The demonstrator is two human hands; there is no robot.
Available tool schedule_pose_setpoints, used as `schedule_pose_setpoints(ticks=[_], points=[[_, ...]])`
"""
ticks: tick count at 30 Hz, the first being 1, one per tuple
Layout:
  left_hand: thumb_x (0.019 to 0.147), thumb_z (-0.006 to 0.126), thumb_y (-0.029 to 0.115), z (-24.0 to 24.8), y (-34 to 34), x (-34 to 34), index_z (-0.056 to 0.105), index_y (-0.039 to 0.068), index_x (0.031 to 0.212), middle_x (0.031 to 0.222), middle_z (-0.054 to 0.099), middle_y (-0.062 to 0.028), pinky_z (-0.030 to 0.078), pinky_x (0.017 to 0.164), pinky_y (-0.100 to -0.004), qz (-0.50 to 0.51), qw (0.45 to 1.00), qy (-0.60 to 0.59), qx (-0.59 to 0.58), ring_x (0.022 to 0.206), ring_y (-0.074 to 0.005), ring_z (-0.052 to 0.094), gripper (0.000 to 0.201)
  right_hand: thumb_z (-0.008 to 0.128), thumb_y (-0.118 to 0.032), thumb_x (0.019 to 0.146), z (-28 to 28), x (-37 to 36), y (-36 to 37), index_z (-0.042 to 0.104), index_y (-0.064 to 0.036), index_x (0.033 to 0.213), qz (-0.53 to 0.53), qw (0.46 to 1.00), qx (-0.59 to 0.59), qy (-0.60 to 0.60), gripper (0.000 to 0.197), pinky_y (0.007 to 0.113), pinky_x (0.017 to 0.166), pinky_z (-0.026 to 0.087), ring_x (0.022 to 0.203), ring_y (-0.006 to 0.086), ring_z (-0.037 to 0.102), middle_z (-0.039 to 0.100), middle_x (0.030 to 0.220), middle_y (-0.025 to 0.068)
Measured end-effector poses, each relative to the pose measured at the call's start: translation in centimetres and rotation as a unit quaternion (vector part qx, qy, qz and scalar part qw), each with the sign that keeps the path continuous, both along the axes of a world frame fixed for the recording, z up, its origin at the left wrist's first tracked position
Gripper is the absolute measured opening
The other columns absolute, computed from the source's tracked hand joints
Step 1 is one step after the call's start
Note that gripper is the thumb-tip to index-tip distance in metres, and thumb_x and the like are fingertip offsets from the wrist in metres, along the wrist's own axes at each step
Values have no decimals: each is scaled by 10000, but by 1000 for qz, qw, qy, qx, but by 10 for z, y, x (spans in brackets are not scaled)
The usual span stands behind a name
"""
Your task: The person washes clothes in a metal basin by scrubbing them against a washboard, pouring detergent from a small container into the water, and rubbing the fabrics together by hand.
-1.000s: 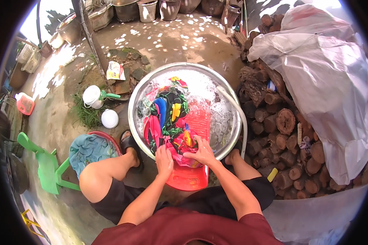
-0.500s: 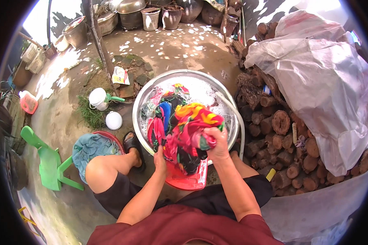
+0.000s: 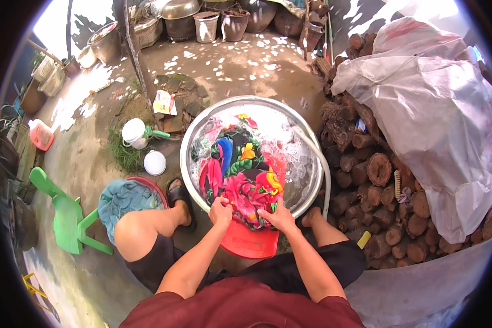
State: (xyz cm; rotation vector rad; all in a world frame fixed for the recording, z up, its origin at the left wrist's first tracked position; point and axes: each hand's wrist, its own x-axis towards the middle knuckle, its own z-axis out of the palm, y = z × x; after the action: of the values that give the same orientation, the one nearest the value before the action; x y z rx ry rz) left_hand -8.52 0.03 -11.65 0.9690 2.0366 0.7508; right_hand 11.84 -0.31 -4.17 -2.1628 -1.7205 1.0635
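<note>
A bundle of wet flowered cloth (image 3: 247, 191), mostly pink, black, yellow and green, lies bunched at the near side of a wide metal basin (image 3: 186, 180) of sudsy water. Under it slopes a red plastic board (image 3: 249, 243), which looks like a washboard, its near end sticking out over the rim. My left hand (image 3: 221, 213) is closed on the cloth's left near edge. On the right side of the bundle, my right hand (image 3: 279, 215) grips a fold, thumb toward the middle. Cloth hides the fingertips of both hands in part.
A pale hose (image 3: 323, 175) hangs over the basin's right rim. Stacked logs (image 3: 378, 169) under plastic sheeting (image 3: 421, 104) stand at right. At left are a tub of blue cloth (image 3: 123, 199), a green chair (image 3: 65, 221), a white bucket (image 3: 134, 133) and its lid (image 3: 154, 163).
The raised, bunched cloth has come down and spread over the red board. My right hand has moved down and left with it; my left hand has shifted slightly right.
</note>
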Motion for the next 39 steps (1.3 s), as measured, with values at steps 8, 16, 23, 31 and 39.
schedule_pose_setpoints(ticks=[8, 16, 23, 31, 39], points=[[716, 581, -10, 123, 211, -40, 650, 3, 872, 764, 672, -122, 495, 691, -311, -98, 928, -110, 343, 723, -180, 633, 171, 622, 58, 665, 91, -7, 95, 553, 19, 1073, -122, 876, 180, 431, 415, 258, 643, 497, 677, 130, 602, 646, 837, 55], [822, 579, 4, 149, 238, -82, 498, -18, 1208, 1094, 591, -87, 452, 872, -278, -142, 852, -236, 446, 1001, -158, 566, 395, 553, 60, 723, 135, -19, 89, 525, 31, 1094, -142, 804, 284, 503, 373, 243, 526, 484, 591, 136, 603, 637, 839, 90], [799, 633, 302, 5, 136, -34, 589, 2, 1015, 829, 629, -109, 473, 667, -353, -114, 967, -227, -13, 723, -209, 593, 373, 669, -94, 691, -3, -19, 29, 513, -18, 1146, -17, 968, 146, 203, 487, 371, 665, 514, 754, 277, 651, 659, 873, 155], [776, 588, 217, -78, 84, -51, 551, -43, 1104, 1088, 591, -278, 450, 891, -408, -180, 975, 18, -130, 1024, -394, 574, 420, 676, -486, 742, 17, -37, 22, 306, 92, 1348, -17, 997, 52, -50, 915, 449, 993, 377, 1207, 428, 439, 397, 1333, 313], [842, 585, 293, -42, 110, -28, 599, 13, 825, 721, 623, -136, 502, 568, -347, 15, 946, -233, -226, 637, -265, 632, 281, 506, -378, 868, -75, -37, 16, 434, 58, 1305, 149, 946, 184, -220, 622, 533, 1052, 264, 1285, 408, 342, 418, 1339, 273]])
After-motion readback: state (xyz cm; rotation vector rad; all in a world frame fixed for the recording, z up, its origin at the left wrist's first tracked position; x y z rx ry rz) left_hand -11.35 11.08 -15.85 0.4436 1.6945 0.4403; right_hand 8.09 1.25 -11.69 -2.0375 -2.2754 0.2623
